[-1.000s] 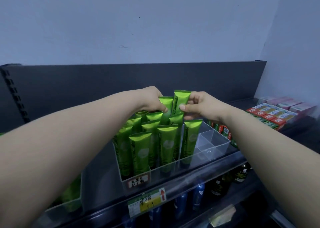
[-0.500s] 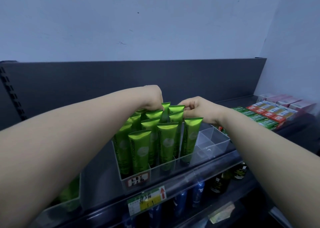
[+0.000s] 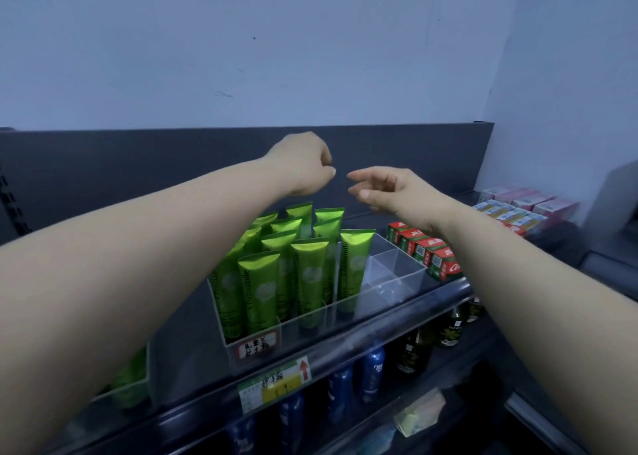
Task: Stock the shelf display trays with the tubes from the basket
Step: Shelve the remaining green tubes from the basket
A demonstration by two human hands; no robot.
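Green tubes [image 3: 305, 275] stand upright, caps down, packed in rows in the left compartments of a clear plastic tray [image 3: 397, 268] on the shelf [image 3: 386, 330]. The tray's right-hand compartments hold only one tube, at their far left. Both of the person's hands hang above the far rows, touching nothing. The left hand [image 3: 303, 164] has its fingers curled in against the thumb and holds nothing. The right hand [image 3: 386, 188], just beside it, is slack, with fingers loosely spread and empty (palm turned down and leftward). Right of the tray sits a row of red boxes [image 3: 428, 252], and farther right some pink boxes [image 3: 531, 200]. A yellow-and-green price label [image 3: 276, 382] hangs on the shelf's near edge. Blue bottles [image 3: 373, 368] stand on the shelf below. At the near left, a second clear tray [image 3: 103, 397] holds more green tubes, mostly hidden by the left arm.
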